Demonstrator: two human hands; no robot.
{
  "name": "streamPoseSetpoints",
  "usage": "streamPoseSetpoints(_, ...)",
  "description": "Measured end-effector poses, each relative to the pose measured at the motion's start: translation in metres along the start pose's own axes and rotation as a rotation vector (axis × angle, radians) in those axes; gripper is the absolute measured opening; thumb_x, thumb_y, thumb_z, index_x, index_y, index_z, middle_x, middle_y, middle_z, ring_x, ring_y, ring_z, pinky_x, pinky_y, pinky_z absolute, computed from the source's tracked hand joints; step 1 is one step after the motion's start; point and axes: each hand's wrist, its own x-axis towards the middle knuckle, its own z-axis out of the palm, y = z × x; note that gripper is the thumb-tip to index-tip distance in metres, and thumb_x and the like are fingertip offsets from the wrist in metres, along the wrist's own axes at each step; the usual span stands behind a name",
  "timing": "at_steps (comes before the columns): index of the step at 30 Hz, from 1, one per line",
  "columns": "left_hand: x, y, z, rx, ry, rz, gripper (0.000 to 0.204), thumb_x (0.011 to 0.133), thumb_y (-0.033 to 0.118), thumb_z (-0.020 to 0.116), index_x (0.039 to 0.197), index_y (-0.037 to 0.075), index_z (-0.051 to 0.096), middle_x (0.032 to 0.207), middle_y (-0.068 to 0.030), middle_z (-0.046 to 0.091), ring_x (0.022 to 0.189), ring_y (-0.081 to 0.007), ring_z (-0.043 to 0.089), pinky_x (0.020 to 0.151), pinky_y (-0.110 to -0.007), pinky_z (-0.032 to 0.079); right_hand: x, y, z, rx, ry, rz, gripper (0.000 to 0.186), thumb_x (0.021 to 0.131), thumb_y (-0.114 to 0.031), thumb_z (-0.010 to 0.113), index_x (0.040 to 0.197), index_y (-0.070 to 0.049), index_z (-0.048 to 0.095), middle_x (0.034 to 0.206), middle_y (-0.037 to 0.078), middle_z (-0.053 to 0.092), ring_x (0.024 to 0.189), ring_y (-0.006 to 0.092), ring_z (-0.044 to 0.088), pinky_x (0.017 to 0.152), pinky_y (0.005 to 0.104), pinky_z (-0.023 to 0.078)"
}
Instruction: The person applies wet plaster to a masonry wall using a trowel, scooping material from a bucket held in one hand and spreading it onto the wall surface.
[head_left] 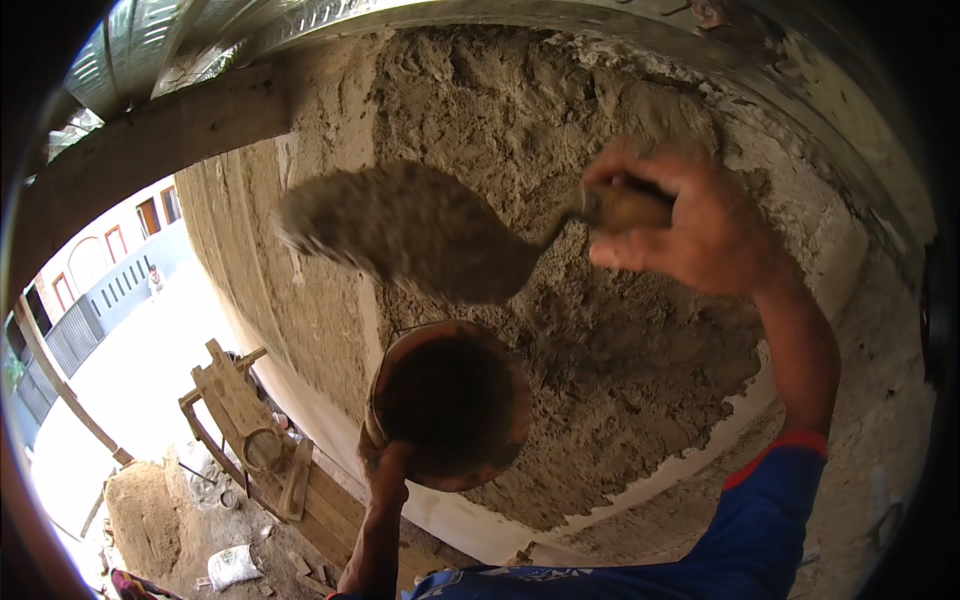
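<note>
A mortar-coated trowel (430,240) is in my right hand (690,225), whose fingers close round its wooden handle. Its blade points left in front of the wall, slightly smeared by motion; whether it touches the wall I cannot tell. Below the blade, my left hand (385,470) grips the near left rim of a round bowl (522,415). The bowl is dark inside, so its contents are hard to make out. Rough, damp-looking mortar (640,350) covers much of the wall, and its lower right edge is ragged against a paler surface.
A wooden beam (190,125) and metal roof sheets (150,45) are overhead. Down to the left stand wooden scaffold planks (330,510) with a round container (263,450) on them. Beyond lie a sand heap (140,510) and a white sack (233,567). A person (155,280) is far off.
</note>
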Motion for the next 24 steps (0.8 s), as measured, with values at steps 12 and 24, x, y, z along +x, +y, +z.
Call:
streamPoseSetpoints(12, -0.006, -0.029, -0.009, -0.021, -0.011, -0.075, 0.063, 0.062, -0.001, 0.053, 0.125, -0.004, 0.047, 0.113, -0.0124, 0.059, 0.099, -0.0218, 0.059, 0.083, -0.031, 0.05, -0.019, 0.156, -0.057, 0.025, 0.231, 0.545, 0.054, 0.089, -0.036, 0.064, 0.122, 0.006, 0.055, 0.071, 0.005, 0.057, 0.055, 0.0085, 0.052, 0.048, 0.0256, 0.044)
streamPoseSetpoints(24, 0.007, -0.053, 0.002, -0.111, -0.063, -0.217, 0.065, 0.064, -0.003, 0.051, 0.129, -0.001, 0.047, 0.118, -0.0116, 0.058, 0.106, -0.0219, 0.057, 0.092, -0.032, 0.047, -0.063, 0.082, 0.015, -0.07, 0.226, 0.515, 0.029, 0.089, -0.023, 0.063, 0.108, 0.0, 0.061, 0.088, 0.011, 0.065, 0.072, 0.0157, 0.063, 0.059, 0.0274, 0.053)
